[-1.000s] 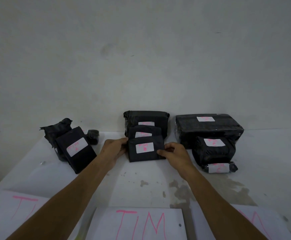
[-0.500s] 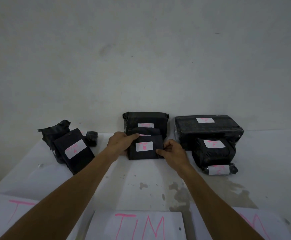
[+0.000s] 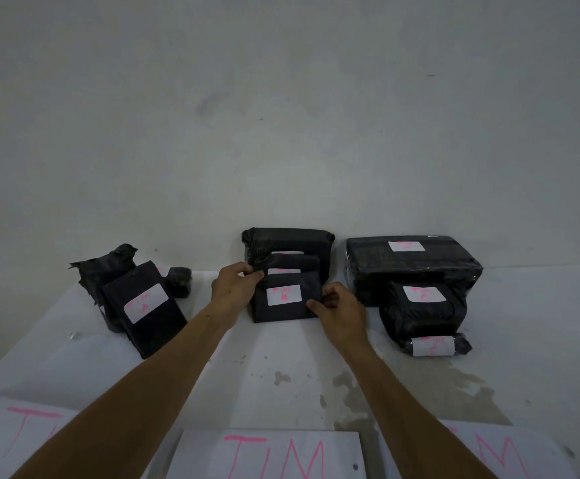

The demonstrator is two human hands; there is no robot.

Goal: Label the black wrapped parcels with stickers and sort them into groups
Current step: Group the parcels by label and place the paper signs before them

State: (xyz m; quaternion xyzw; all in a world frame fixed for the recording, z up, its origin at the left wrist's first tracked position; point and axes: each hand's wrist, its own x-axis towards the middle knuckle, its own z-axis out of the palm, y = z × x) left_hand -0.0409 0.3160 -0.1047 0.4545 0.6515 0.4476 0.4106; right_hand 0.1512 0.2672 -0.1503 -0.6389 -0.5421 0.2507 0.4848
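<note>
Both my left hand [image 3: 235, 288] and right hand [image 3: 342, 311] pinch the flat black plastic-wrapped parcel [image 3: 286, 297]; I'd square it against the middle stack, sticker up.

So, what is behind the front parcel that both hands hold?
Two more black parcels stand behind the front parcel, each showing only the top edge of a sticker; the rest is covered.

A white table [image 3: 281, 357] with grey stains and scuffs meets a plain pale grey wall [image 3: 281, 115] at its far edge. Three white paper sheets lie along the table's near edge: a left sheet [image 3: 12, 433], a middle sheet [image 3: 267, 454] reading "TIM" in pink marker, and a right sheet [image 3: 488, 451], both also pink-lettered.
</note>
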